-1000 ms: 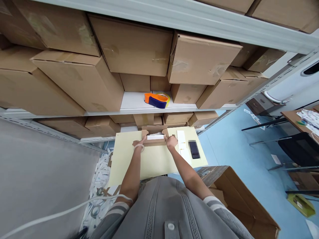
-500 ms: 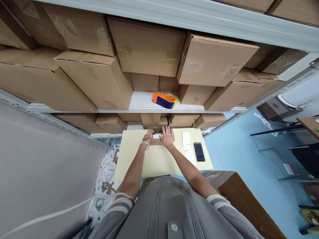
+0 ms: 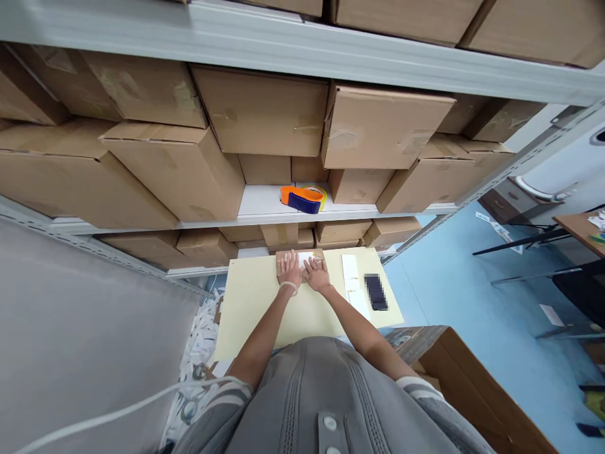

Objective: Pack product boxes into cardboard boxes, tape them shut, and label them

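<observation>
A small brown cardboard box (image 3: 321, 253) lies near the far edge of the pale yellow table (image 3: 253, 309). It carries a white label (image 3: 306, 257), partly covered by my fingers. My left hand (image 3: 290, 271), with a light bracelet at its wrist, rests flat on the left part of the box, fingers stretched out. On the right part, my right hand (image 3: 316, 275) presses down with its fingers spread. Right of the box are white printed sheets or cards (image 3: 350, 270) and a dark, pixelated rectangular object (image 3: 375, 292).
An orange and blue tape dispenser (image 3: 302, 199) sits on the shelf above, among stacked cardboard boxes (image 3: 265, 116). A large open carton (image 3: 466, 384) stands at lower right. White scraps (image 3: 191, 353) cover the floor at left, and a white cable (image 3: 127, 403) crosses there.
Both hands now lie flat over the box; the left moved right and onto its top. The raised cardboard flap by the left hand is down. The view has shifted slightly.
</observation>
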A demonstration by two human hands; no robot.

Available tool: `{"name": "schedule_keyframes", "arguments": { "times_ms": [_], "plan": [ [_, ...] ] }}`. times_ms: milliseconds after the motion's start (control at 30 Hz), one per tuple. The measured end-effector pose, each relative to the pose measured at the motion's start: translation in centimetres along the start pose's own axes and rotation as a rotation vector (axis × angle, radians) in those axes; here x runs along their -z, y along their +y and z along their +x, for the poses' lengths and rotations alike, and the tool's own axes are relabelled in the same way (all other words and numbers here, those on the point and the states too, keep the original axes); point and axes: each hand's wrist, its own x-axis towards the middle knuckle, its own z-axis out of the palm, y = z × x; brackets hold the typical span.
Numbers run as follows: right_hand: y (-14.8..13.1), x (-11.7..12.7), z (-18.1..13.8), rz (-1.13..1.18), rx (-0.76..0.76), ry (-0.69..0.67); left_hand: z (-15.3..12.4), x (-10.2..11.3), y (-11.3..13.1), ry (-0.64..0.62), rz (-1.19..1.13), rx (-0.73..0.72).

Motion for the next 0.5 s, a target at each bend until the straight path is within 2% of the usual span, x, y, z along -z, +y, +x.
{"name": "schedule_keyframes", "arguments": {
  "times_ms": [100,200,300,367,433,500],
  "plan": [
    [0.9,2.1,-0.3,0.098,0.049,0.017,0.0,-0.8,0.0,-0.095,0.203,-0.095],
    [0.9,7.0,0.1,0.177,0.075,0.163,0.1,-1.1,-0.7,-0.103,0.299,-0.113],
    [-0.4,14.3,1.3,0.271,0.204,0.620,0.3,-1.3,-1.1,-0.100,0.349,-0.124],
    [-1.5,18.9,2.4,0.249,0.243,0.824,0.4,-1.2,-1.1,-0.108,0.363,-0.116],
    [-2.6,21.9,3.8,0.176,0.199,0.864,0.4,-1.1,-1.0,-0.125,0.372,-0.110],
    [-3.3,23.1,5.4,0.095,0.112,0.758,0.3,-1.0,-0.9,-0.143,0.384,-0.114]
  ]
}}
